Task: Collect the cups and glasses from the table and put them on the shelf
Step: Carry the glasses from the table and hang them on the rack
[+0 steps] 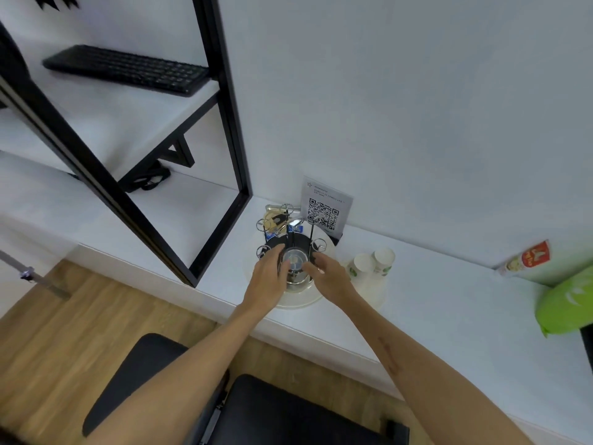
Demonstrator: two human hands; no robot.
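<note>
Clear drinking glass (294,261) upright on the round white tray (301,300), among the wire arms of a chrome cup rack (290,228). Left hand (268,277) curls fingers round its left wall; right hand (324,274) reaches in with fingers loosely spread, contact unclear. Likely rigid, smooth, breakable, moderately weighty; best gripped round the wall, both sides. Rack loops crowd close, so lift straight up. Two white paper cups (373,263) just beside, right. Black-framed white shelf (154,194) left, open room on its boards.
</note>
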